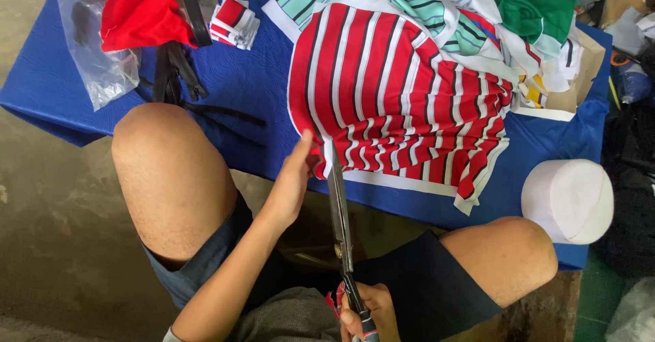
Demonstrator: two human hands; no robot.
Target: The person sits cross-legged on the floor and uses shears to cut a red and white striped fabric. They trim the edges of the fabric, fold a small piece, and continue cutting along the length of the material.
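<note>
Cutting: right hand (365,309) clamped on shears (339,212), left hand (297,175) pinching cloth (402,103) beside the blades (hem edge); next wants steady tension.

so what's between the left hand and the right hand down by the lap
In the head view, the long scissors span that stretch: the right hand grips the handles, and the blades reach up beside the left hand at the red striped fabric.
</note>
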